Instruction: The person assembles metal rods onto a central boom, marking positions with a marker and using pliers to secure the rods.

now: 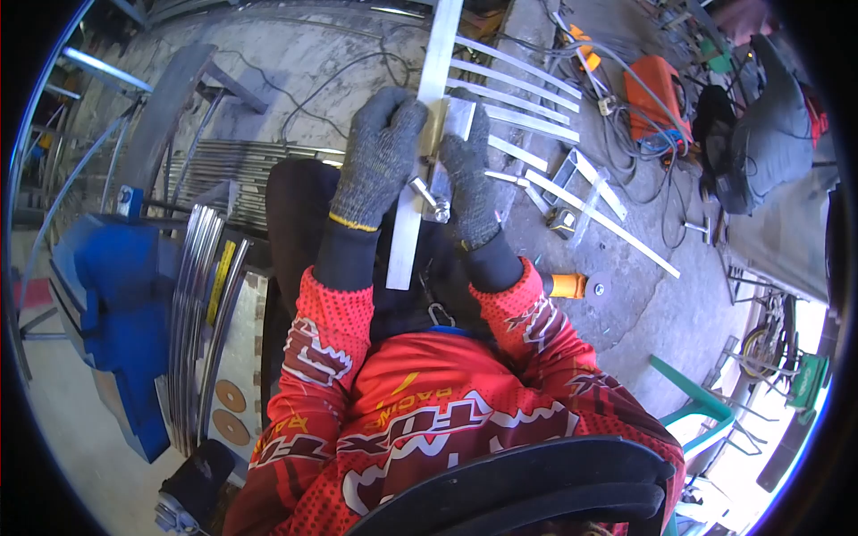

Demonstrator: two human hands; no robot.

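A long flat metal bar (407,241) runs from twelve o'clock down toward six, crossing in front of the seated person's lap, with a shiny metal block (458,116) lying against it between the two gloved hands. A short bolt-like metal piece (436,207) sticks out at the block's six o'clock end. The left hand (380,152), at nine o'clock, is curled onto the bar's edge, its fingertips hidden; the right hand (470,170), at three o'clock, grasps the block, its thumb side against it. Between one and two o'clock, thin metal strips (527,87) fan out in a row beside the bar. Farther out, toward half past two, stands an orange case (655,98) among cables. At four o'clock a tape measure (562,221) lies near a pale diagonal bar (617,230), with an orange-bodied tool (567,286) beyond, toward half past four. At eight o'clock, curved shiny tubes (189,313) lie beside a blue machine (125,295).
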